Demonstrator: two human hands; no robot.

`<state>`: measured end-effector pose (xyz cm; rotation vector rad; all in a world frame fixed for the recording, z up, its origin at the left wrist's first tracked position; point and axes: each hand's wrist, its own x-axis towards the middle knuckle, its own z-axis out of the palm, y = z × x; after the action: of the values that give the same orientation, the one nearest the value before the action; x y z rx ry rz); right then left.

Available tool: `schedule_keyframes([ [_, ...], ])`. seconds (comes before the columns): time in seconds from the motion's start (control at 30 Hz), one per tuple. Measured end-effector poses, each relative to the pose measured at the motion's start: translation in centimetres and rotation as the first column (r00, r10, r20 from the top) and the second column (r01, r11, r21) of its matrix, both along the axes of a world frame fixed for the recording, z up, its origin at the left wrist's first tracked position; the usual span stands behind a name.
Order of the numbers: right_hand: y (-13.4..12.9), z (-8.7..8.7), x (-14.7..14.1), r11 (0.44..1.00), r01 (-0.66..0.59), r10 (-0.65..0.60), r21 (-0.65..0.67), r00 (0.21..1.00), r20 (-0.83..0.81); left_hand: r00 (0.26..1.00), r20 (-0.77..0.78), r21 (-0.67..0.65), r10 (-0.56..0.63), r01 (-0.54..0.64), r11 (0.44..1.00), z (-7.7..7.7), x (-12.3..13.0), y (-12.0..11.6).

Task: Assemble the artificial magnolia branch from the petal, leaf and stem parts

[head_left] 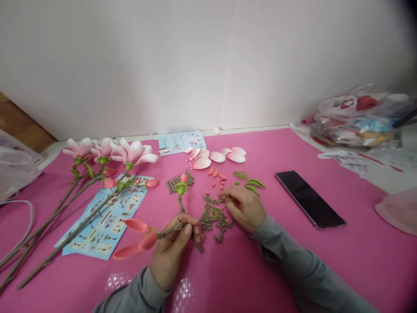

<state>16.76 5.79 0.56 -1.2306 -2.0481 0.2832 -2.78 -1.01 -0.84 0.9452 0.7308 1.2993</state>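
Note:
My left hand [174, 250] is closed around a partly built toy flower branch [198, 246], brown and jointed. One fork points up to a green cup with a small coral tip [181, 188]; the other leads left to several coral petals [147, 241]. My right hand [245, 208] hovers at the right side of a pile of small brown and green pieces [213, 213]. Its thumb and index finger are drawn together, and I cannot make out what is between them. Small coral pieces [216, 173] and curved green leaves [256, 184] lie just beyond that hand.
Finished pink magnolia stems [130, 156] lie at the left across blue instruction sheets [97, 234]. Loose pale petals [216, 157] and another sheet [182, 142] lie toward the wall. A black phone [309, 199] rests at the right, with plastic bags [358, 119] behind it.

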Motion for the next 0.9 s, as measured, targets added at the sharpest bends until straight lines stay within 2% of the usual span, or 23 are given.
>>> schedule_keyframes([
  [0.1,0.09,-0.30,-0.11,0.999,-0.019,0.011,0.046,0.985,0.174,1.000,-0.008,-0.002,0.002,-0.002,1.000,0.09,0.05,0.04],
  [0.27,-0.07,-0.47,-0.41,1.000,-0.005,0.004,0.002,0.943,0.334,0.999,-0.036,-0.015,0.017,-0.018,1.000,0.55,0.18,-0.17],
  [0.63,0.04,-0.28,-0.34,0.999,0.043,-0.032,-0.021,0.928,0.372,0.998,-0.044,-0.015,0.051,-0.052,0.999,0.76,0.10,-0.21],
  [0.9,0.15,-0.08,-0.02,0.997,0.033,-0.007,-0.065,0.931,0.366,0.998,-0.048,-0.021,0.045,-0.046,0.999,0.85,0.12,-0.37],
])
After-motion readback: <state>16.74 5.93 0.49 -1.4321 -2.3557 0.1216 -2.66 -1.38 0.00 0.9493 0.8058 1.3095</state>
